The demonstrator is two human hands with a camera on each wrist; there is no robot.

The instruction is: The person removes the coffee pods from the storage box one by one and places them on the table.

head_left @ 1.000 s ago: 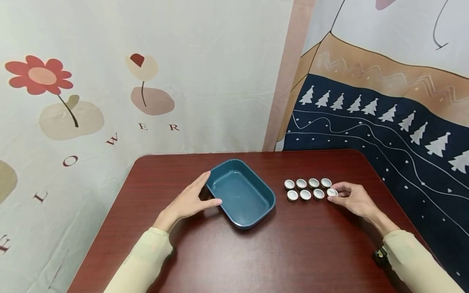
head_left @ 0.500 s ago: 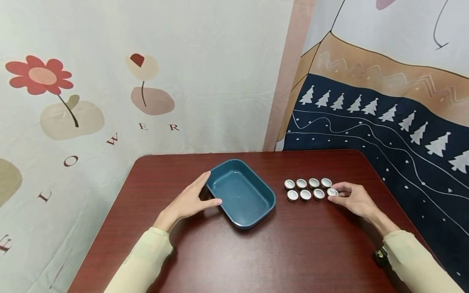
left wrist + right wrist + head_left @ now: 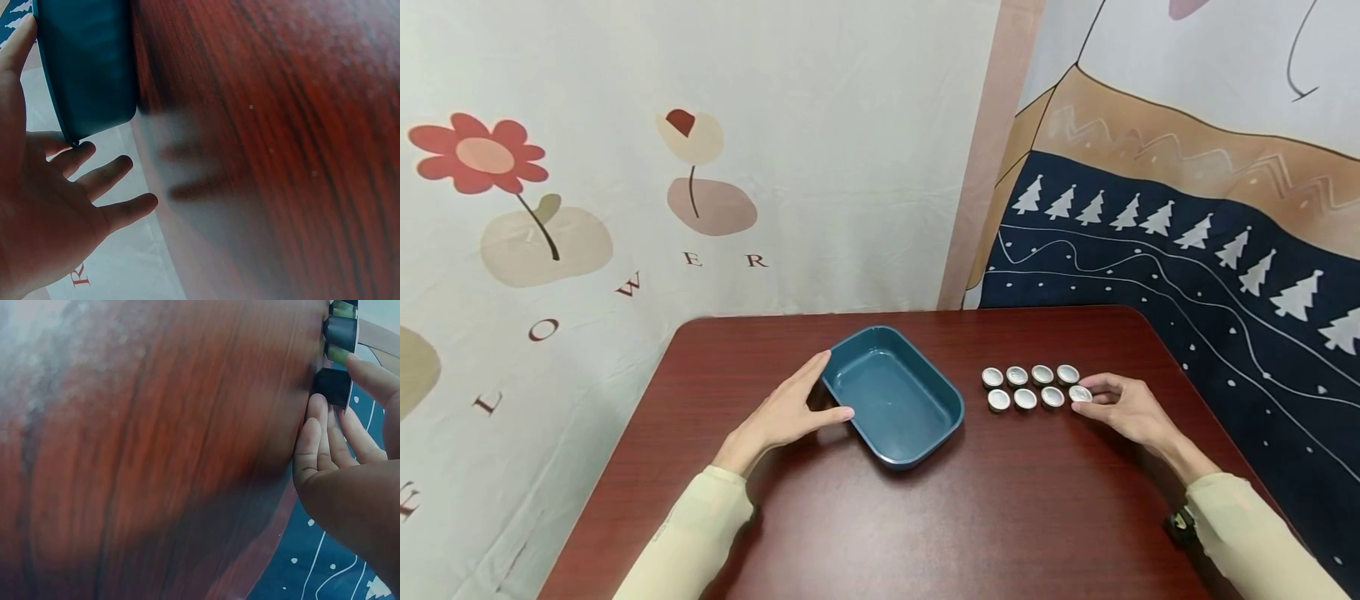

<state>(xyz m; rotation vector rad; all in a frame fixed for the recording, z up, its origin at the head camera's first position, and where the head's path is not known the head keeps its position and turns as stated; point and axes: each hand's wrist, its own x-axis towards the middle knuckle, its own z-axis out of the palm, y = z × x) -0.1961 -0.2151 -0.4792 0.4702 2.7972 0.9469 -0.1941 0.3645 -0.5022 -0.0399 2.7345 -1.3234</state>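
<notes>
A dark teal rectangular baking dish (image 3: 895, 408) sits at an angle on the table, with nothing in it. My left hand (image 3: 786, 412) is spread along its left side, the straight fingers and thumb touching its rim; the left wrist view shows the other fingers apart beside the dish's corner (image 3: 94, 75). To the right stand two short rows of coffee capsules (image 3: 1025, 400), pale lids up. The thumb and fingers of my right hand (image 3: 1123, 407) pinch the near row's rightmost capsule (image 3: 1080, 395). In the right wrist view this capsule (image 3: 333, 386) has a dark body.
A reddish-brown wooden table (image 3: 955, 525) with rounded far corners carries everything. Behind it hangs a white flower-print curtain (image 3: 850, 167), and on the right a navy cloth with tree figures (image 3: 1075, 250). Other capsules (image 3: 342, 331), dark and green, stand close beside the pinched one.
</notes>
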